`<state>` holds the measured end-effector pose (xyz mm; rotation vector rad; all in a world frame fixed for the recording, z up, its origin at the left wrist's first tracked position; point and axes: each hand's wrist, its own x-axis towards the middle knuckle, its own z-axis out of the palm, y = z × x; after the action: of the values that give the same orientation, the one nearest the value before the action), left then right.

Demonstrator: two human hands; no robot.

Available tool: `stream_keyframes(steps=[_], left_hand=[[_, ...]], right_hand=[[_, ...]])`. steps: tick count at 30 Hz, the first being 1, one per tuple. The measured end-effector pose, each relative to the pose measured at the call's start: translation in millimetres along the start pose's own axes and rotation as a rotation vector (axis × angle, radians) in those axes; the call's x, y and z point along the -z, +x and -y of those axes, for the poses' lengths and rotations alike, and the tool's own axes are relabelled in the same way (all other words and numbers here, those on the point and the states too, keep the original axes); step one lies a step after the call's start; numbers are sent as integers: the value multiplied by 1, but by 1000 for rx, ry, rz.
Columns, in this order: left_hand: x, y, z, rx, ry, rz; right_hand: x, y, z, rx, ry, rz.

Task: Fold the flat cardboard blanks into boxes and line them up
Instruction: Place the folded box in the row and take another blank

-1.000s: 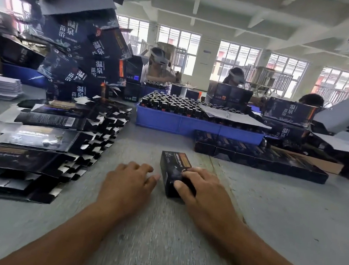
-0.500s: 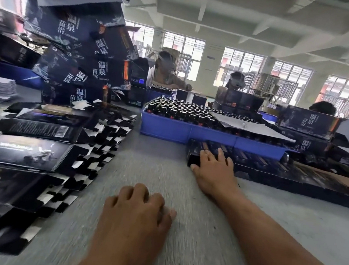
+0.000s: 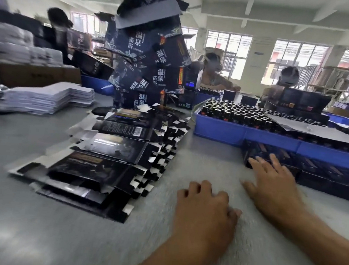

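Right hand [image 3: 270,183] is out flat at the near end of the row of folded boxes [image 3: 313,172], fingers spread and straight, tips on or just at the end box, gripping nothing. Left hand [image 3: 202,211] sits knuckles-up on the grey worktop [image 3: 188,154] with its fingers loosely curled and empty, a short reach from the fanned pile of flat blanks [image 3: 112,162]. So where does the job stand? A fair row of dark boxes is made up and laid side by side along the front of the blue trays, running off to the right past the edge of view, so I cannot count them. The pile of blanks to the left is thick, overlapping sheet on sheet with white tabs poking out along its right edge, and that tells me there is plenty left to fold. My guess is a fresh blank comes next, the left hand being nearest to it. Now the containers: the blue tray [image 3: 218,132] behind the row is packed tight with small dark bottles [image 3: 234,114] standing upright, caps showing, and a loose grey sheet [image 3: 309,129] lies over the right part of them. A second blue tray joins it on the right, its contents mostly hidden under that sheet. Behind the blanks rises a tall leaning tower of larger printed cartons [image 3: 152,56], and at far left a stack of pale sheets [image 3: 52,98] rests on the worktop.
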<state>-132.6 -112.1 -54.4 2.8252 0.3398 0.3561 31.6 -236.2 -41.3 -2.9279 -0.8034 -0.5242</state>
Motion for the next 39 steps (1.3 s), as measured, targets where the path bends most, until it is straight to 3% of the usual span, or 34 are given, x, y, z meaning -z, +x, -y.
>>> stream_keyframes(steps=[7, 14, 19, 25, 29, 35, 39], left_hand=[[2, -4, 2, -28, -6, 9], [19, -9, 6, -9, 28, -33], [49, -16, 31, 233, 193, -180], [75, -19, 64, 516, 226, 93], [68, -27, 23, 332, 358, 156], [40, -58, -63, -184, 169, 81], [40, -56, -54, -259, 100, 34]], right_hand=[[30, -110, 28, 46, 237, 236], [43, -134, 35, 36, 240, 257], [48, -143, 38, 63, 206, 246], [50, -147, 40, 61, 275, 213], [50, -154, 32, 71, 343, 182], [62, -160, 27, -68, 658, 152], [62, -161, 23, -53, 686, 157]])
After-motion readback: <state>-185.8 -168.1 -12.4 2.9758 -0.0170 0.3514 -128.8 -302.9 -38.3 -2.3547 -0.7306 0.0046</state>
